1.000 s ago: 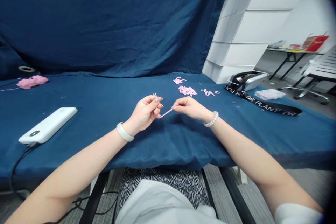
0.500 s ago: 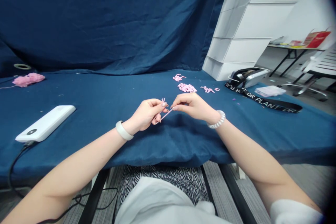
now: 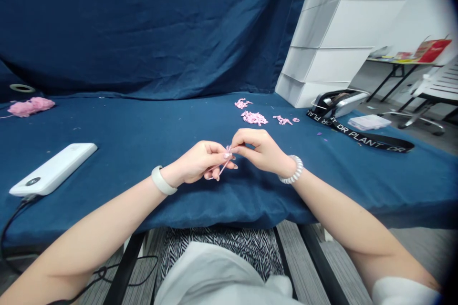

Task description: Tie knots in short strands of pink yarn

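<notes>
Left hand [image 3: 196, 162] and right hand [image 3: 257, 148] pinch a short pink strand [image 3: 224, 167] between closed fingertips, above a blue-covered table [image 3: 125, 128]. Beyond the strand, 3 small piles of pink pieces [image 3: 254, 118] already lie gathered; a pink yarn clump [image 3: 30, 107] sits far to its left.

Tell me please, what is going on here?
A person holds a short pink strand between the fingers of the left hand and right hand, above a blue-covered table. A heap of pink pieces lies ahead of the hands. Pink yarn and a white power bank lie to the left.
</notes>
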Demonstrator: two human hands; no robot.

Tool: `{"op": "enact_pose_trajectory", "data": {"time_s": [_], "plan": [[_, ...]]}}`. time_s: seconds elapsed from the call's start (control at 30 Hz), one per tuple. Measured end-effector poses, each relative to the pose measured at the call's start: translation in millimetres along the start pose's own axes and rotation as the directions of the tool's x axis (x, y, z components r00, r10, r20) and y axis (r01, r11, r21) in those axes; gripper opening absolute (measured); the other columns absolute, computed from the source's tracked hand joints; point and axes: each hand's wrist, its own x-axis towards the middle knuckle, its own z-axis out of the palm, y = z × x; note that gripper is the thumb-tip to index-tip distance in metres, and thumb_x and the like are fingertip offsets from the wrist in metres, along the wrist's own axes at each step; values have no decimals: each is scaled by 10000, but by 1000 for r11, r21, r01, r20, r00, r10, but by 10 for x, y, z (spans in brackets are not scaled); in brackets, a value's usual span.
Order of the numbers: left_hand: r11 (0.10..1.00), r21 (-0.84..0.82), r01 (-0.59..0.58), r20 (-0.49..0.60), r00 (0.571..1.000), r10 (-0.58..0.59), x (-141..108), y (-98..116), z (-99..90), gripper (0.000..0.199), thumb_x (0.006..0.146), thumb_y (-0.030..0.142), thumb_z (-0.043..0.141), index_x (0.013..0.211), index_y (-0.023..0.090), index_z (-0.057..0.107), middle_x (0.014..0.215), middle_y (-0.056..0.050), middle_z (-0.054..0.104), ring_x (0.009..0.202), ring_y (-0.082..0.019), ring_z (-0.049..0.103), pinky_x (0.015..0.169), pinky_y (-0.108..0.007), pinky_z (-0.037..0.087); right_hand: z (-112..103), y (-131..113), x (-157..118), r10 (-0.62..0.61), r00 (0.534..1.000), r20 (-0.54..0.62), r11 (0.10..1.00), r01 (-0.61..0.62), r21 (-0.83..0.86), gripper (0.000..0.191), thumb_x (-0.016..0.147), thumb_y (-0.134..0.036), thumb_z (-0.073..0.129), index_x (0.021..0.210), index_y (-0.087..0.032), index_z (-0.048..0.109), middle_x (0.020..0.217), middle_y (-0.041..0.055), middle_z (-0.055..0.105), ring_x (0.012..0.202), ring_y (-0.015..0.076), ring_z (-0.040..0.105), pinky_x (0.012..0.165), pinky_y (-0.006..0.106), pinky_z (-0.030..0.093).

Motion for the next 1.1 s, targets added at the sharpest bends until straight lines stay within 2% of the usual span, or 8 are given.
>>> {"op": "enact_pose_trajectory", "data": {"time_s": [0.3,0.5,0.57,0.67,0.77,0.9,1.0,1.1], "plan": [[1000,0,13,0,1000,-13,-38,53,37,431,574,445,860,668,99,621,638,-71,703,298,-23,441,304,-123,282,64,-9,-10,21,997,-69,996,-15,86,195,900,-323,594,769,-206,680,775,46,661,720,152,598,700,312,472],[1000,-21,24,-5,1000,-24,-56,69,52,442,544,437,875,651,109,600,538,-10,629,307,-27,441,305,-127,261,115,-16,-14,127,988,-86,973,-107,207,190,858,-344,642,752,-197,697,771,45,649,716,148,587,693,311,469],[999,-33,18,-7,1000,-18,-56,67,53,439,548,432,875,637,107,593,534,-4,619,309,-23,439,308,-126,267,124,-12,-17,194,979,-59,931,-165,326,190,832,-358,669,760,-185,701,784,43,649,711,142,587,694,306,473],[999,-53,12,-21,1000,-13,-53,63,56,432,560,432,871,657,105,605,525,3,603,307,-16,427,315,-124,278,132,15,-25,293,955,47,810,-275,518,225,805,-394,692,776,-172,710,785,39,654,692,128,580,683,294,476],[997,-80,9,-18,1000,-11,-55,59,60,421,574,427,866,688,107,619,522,9,592,304,-14,420,317,-123,280,154,67,-35,321,939,127,698,-325,638,275,797,-436,695,767,-164,721,760,31,650,673,109,558,672,273,460],[994,-105,-22,-4,1000,22,-55,48,61,371,625,402,843,718,105,641,543,12,589,311,-6,416,314,-116,279,207,126,-44,328,928,175,581,-345,737,301,739,-472,744,793,-176,739,774,21,649,673,92,549,672,255,453],[992,-116,-50,-14,999,49,-45,42,60,354,643,390,834,725,103,644,556,16,590,312,0,410,310,-111,287,236,124,-50,350,922,163,569,-348,745,329,674,-471,792,839,-189,754,819,21,662,686,94,562,687,260,465],[991,-121,-57,-29,998,54,-38,40,61,369,621,394,847,730,106,644,563,19,598,312,-5,417,305,-111,301,259,90,-59,364,923,123,597,-333,730,259,717,-422,775,824,-188,755,833,25,671,703,99,581,699,264,471]]}}
